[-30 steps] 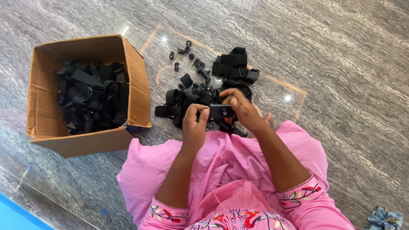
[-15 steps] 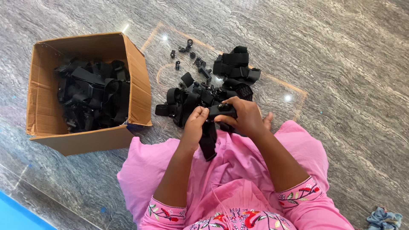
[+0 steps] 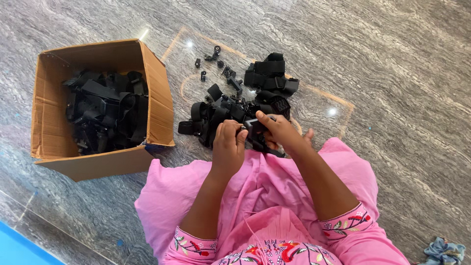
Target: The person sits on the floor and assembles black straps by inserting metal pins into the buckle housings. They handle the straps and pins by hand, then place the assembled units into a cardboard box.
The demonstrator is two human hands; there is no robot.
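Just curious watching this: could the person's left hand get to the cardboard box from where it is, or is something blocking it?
Probably yes. The left hand is busy on a black strap piece, but the cardboard box sits open-topped on that same side, with only bare floor between them.

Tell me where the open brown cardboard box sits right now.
In the head view, the open brown cardboard box sits on the grey marble floor, left of the left hand, holding black straps.
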